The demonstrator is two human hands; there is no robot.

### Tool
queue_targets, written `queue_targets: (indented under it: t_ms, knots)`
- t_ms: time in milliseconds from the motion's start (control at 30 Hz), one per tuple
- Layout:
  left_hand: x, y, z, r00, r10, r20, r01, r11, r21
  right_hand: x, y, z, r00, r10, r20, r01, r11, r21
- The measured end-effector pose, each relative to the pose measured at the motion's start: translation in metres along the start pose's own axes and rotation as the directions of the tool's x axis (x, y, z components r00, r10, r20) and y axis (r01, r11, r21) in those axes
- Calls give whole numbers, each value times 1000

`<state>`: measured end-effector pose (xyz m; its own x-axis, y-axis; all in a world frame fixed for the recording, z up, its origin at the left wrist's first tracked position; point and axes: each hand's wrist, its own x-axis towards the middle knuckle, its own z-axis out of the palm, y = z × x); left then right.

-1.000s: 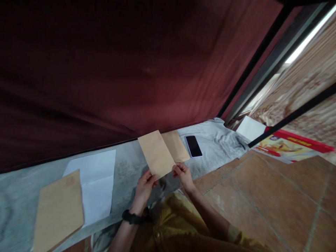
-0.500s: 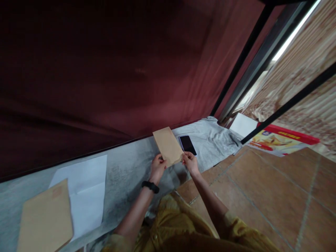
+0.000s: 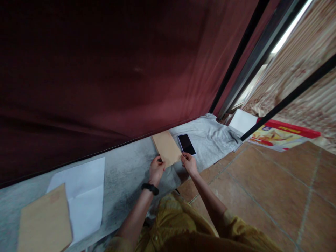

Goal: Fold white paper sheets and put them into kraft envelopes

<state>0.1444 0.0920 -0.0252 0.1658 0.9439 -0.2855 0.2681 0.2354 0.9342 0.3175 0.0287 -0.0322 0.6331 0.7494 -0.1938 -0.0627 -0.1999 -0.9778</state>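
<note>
Between my two hands is a brown paper envelope, its far end by the dark red curtain and its near end toward me. My left hand pinches the near left corner, with a dark band around the wrist. At the near right corner, my right hand grips the envelope's edge between thumb and fingers. Just right of the envelope lies a phone with a dark screen, close to my right fingertips. Whether anything is inside the envelope cannot be seen.
On the left, another brown envelope partly covers a white paper sheet on the grey cloth-covered surface. A dark red curtain rises behind. Black poles and a colourful printed box are at right, above the tiled floor.
The far end of the envelope has dropped slightly and sits lower toward the cloth. Both hands keep their hold at the near corners. The view has shifted a little.
</note>
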Motion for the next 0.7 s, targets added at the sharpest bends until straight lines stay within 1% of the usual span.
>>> queue_targets:
  t_ms: [167,433,700]
  knots:
    - [-3,-4,1,1000,17,-23,-16,999,38,2,3,-1,1000,-14,3,14,999,-44]
    - [-2,-3,-1,998,42,-51,-34,990,139,5,7,2,1000,-29,7,30,995,-91]
    - [-7,0,0,984,135,-117,-105,966,235,1,3,1,997,-57,55,62,992,-108]
